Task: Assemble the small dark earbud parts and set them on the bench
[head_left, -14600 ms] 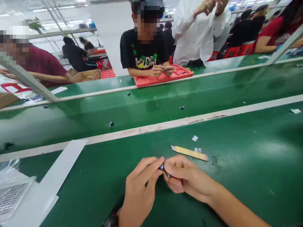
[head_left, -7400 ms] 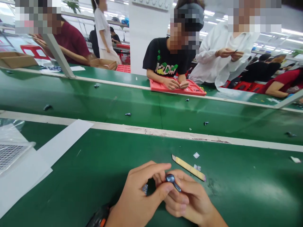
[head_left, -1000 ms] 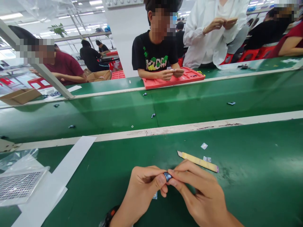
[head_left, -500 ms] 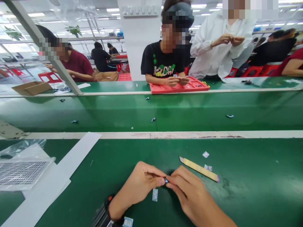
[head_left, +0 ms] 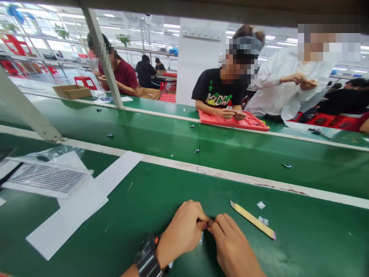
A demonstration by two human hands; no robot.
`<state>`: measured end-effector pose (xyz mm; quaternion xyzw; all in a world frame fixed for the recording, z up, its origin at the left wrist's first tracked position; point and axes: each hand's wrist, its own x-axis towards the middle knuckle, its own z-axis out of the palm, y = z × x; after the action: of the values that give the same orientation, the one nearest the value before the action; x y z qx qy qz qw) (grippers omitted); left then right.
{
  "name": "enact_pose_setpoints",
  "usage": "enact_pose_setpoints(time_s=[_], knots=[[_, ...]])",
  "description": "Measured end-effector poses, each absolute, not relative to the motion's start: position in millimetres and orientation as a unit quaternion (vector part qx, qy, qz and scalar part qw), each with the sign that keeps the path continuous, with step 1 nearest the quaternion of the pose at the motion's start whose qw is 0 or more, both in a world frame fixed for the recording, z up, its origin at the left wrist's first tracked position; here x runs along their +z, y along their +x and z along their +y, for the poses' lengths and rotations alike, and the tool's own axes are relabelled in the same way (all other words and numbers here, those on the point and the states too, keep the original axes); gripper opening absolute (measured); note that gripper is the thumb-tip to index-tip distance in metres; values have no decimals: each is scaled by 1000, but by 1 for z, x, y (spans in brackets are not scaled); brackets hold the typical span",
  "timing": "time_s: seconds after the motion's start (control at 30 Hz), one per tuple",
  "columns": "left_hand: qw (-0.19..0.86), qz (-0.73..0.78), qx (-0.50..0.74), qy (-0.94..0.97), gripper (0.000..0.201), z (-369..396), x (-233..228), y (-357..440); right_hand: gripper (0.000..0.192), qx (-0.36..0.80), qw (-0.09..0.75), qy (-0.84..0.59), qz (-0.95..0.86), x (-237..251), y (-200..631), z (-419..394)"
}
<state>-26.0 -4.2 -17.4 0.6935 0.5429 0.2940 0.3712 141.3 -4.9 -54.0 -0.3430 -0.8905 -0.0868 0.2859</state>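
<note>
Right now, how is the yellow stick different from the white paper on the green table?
The yellow stick is thin and narrow; the white paper is wide and flat. The stick is yellow with a purple tip; the paper is plain white. The stick lies right of the hands, the paper left. Both rest on the green table.

L hand point(head_left: 184, 232) & R hand point(head_left: 232, 246) low in view, fingertips meeting, both curled in a pinch, knuckles up. L wrist wears a dark watch point(head_left: 148, 257). Forearms come in from bottom edge, R mostly cut off.
</note>
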Motion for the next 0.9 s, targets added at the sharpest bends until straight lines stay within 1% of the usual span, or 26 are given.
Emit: enact_pose_setpoints(time_s=[0.17, 0.27, 0.43, 0.57, 0.7, 0.9], knots=[[377, 535, 286, 700, 27, -1, -17, -31, 31, -109, 229, -336, -907, -55, 145, -7], [378, 527, 282, 707, 29, -1, -13, -31, 34, -79, 217, -346, -910, -51, 147, -9], [376, 527, 277, 710, 30, 0, -12, -31, 29, 38, 272, -368, -888, -44, 148, -9], [373, 539, 275, 704, 23, 3, -15, -30, 25, 65, 304, -373, -874, -49, 150, -8], [385, 541, 275, 695, 21, 6, -17, -31, 24, 93, 324, -366, -867, -54, 151, -8], [442, 533, 294, 660, 16, 11, -18, -34, 17, 128, 371, -378, -838, -53, 151, -6]])
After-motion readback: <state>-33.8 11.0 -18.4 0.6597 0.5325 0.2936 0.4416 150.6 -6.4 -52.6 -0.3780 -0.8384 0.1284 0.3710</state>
